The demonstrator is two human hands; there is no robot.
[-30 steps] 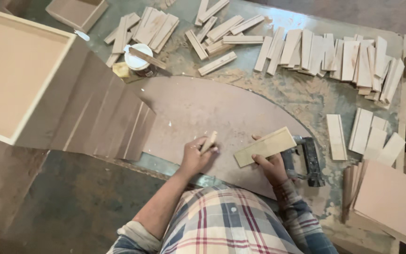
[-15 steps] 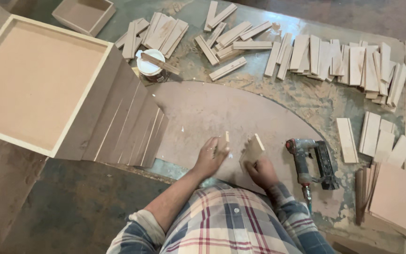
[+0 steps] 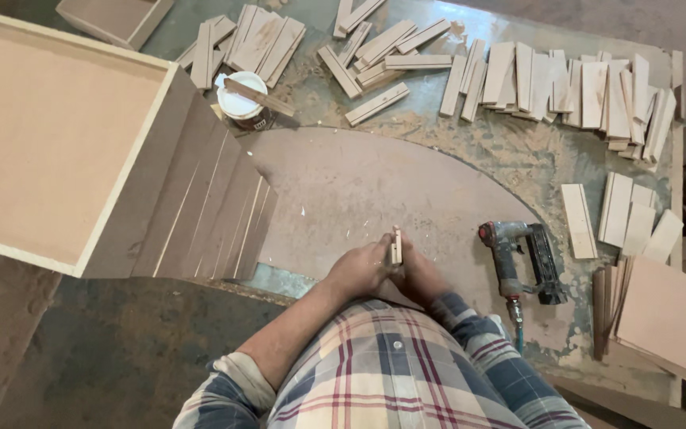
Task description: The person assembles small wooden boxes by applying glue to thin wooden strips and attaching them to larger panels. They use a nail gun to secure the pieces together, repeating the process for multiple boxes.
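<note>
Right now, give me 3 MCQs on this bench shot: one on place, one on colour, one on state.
1. Where does the nail gun lie?
A. On the bench to the right of the hands
B. Inside the shallow tray
C. On the glue tub

2. What colour is the glue tub's lid?
A. Red
B. White
C. Black

3. How is the small wood strip held?
A. Flat under one palm
B. Lying loose, untouched
C. On edge, pressed between both hands

Answers:
1. A, it rests on the bench right of the right hand.
2. B, the round lid shows white, with a stick across it.
3. C, the left hand and right hand close on it from either side, over the curved board.
</note>
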